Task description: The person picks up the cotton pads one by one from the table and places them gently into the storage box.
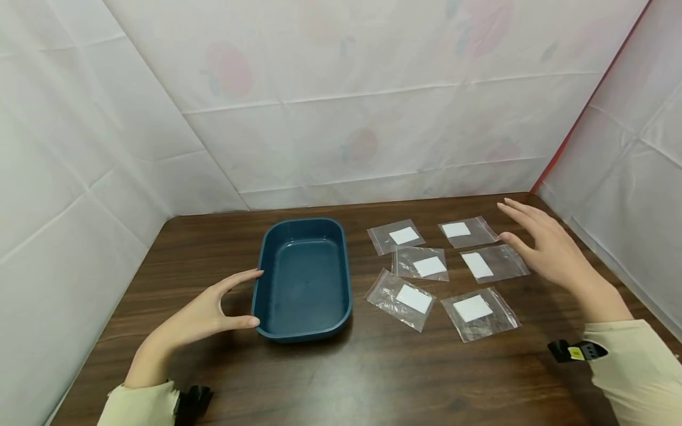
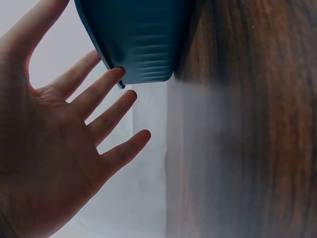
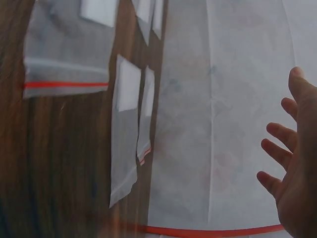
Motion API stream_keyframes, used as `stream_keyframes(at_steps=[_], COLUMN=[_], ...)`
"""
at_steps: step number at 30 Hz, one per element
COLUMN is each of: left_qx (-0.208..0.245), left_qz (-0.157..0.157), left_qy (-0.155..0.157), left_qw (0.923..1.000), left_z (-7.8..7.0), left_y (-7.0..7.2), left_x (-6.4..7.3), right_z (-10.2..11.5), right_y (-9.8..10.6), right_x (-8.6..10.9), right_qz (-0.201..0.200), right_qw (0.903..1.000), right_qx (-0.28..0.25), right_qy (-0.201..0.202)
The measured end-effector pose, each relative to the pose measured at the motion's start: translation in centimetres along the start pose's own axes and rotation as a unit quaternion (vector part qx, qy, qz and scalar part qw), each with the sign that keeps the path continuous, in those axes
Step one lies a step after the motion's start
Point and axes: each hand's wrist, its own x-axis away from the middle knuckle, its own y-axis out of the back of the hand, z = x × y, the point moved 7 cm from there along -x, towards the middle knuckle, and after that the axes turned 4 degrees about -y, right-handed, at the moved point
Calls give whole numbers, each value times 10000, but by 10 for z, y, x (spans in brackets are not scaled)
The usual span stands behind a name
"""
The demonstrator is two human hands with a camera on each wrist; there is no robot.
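A dark teal rectangular plastic tub (image 1: 306,278) stands on the brown table. My left hand (image 1: 205,310) is at its left side, thumb and fingertips right at the rim; the left wrist view shows the fingers (image 2: 111,119) spread and fairly straight beside the ribbed tub wall (image 2: 143,49). To the right of the tub lie several clear zip bags, each with a white rectangular piece, such as the far right bag (image 1: 471,232) and the near right bag (image 1: 495,319). My right hand (image 1: 549,245) hovers by the right-hand bags with fingers extended, holding nothing.
The wood-grain table (image 1: 383,378) is bounded by a pale fabric backdrop (image 1: 341,142) at the back and by fabric at both sides. A red edge strip (image 1: 586,112) runs along the back right corner. Some bags overlap near the middle bag (image 1: 407,260).
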Motion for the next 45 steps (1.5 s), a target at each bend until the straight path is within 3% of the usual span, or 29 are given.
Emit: stream_keyframes(at_steps=[6, 23, 32, 45], left_qx=[-24, 82, 102, 128], left_qz=[41, 45, 77, 109], left_qy=[41, 158, 179, 190], left_qw=[10000, 9998, 9998, 9997], left_z=[1, 2, 1, 2], left_y=[-1, -3, -2, -2], left_x=[0, 2, 0, 0], right_z=[-4, -6, -3, -3], right_y=[-2, -10, -19, -40], right_x=[8, 46, 63, 80], right_qz=[204, 730, 813, 1033], right_qw=[9977, 9891, 9895, 9898], right_qx=[-640, -1150, -1138, -944], right_qy=[-57, -553, -372, 271])
